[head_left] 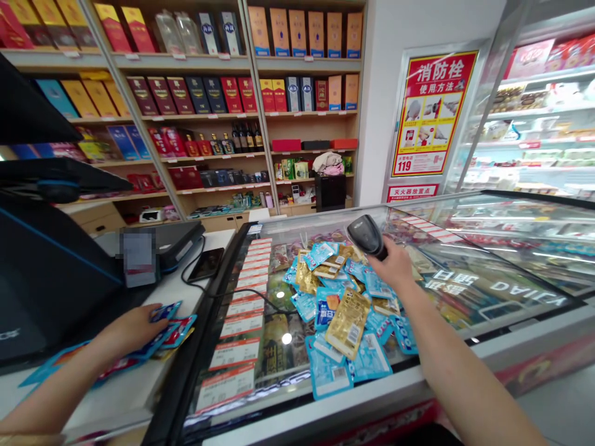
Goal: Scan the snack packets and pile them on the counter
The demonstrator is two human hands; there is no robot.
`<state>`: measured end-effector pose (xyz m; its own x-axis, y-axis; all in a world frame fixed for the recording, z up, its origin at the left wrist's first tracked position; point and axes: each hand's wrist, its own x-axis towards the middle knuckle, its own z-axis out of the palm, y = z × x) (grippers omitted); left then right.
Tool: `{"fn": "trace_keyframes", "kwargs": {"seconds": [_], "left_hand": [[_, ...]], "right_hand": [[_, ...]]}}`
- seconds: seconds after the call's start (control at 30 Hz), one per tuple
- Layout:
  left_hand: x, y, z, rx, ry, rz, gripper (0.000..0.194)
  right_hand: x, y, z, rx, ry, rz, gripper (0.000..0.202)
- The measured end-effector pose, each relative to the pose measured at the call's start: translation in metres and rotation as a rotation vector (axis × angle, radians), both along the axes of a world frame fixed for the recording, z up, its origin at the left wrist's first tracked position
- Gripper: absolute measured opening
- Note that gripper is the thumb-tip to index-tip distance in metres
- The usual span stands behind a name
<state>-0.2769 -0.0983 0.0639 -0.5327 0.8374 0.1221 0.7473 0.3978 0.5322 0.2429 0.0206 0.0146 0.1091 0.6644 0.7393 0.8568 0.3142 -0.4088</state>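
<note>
A black handheld barcode scanner (365,234) is gripped in my right hand (394,263), above the right side of a heap of snack packets. Blue and gold packets (348,322) lie piled on the glass lid of a freezer (288,387). At the left, my left hand (134,331) rests on several blue and red packets (179,331) on the white counter (125,402). Its fingers are pressed round the edge of these packets. The scanner's cable runs left across the glass.
A black checkout machine (41,279) stands at the far left, with a phone (207,264) lying near it. Price labels (242,328) line the freezer's left side. Behind are shelves of boxes (195,96) and a red poster (434,114).
</note>
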Motion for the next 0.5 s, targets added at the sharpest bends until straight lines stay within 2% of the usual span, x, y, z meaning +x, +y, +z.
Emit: {"fn": "trace_keyframes", "kwargs": {"seconds": [0.07, 0.17, 0.37, 0.43, 0.5], "left_hand": [[0.005, 0.000, 0.003, -0.157, 0.052, -0.030, 0.016], [0.006, 0.000, 0.003, -0.189, 0.162, -0.081, 0.019], [-0.013, 0.006, -0.006, -0.124, 0.262, -0.187, 0.007], [-0.014, 0.006, -0.002, -0.080, 0.226, -0.169, 0.009], [-0.013, 0.003, 0.005, 0.046, 0.112, -0.109, 0.015]], "right_hand": [[-0.002, 0.000, -0.001, -0.008, -0.021, 0.011, 0.035], [-0.004, 0.000, -0.002, -0.020, -0.047, 0.044, 0.030], [-0.008, -0.001, -0.003, -0.024, -0.064, 0.155, 0.037], [-0.009, -0.001, -0.003, -0.029, -0.067, 0.161, 0.037], [-0.010, -0.002, -0.003, -0.032, -0.072, 0.164, 0.035]]}}
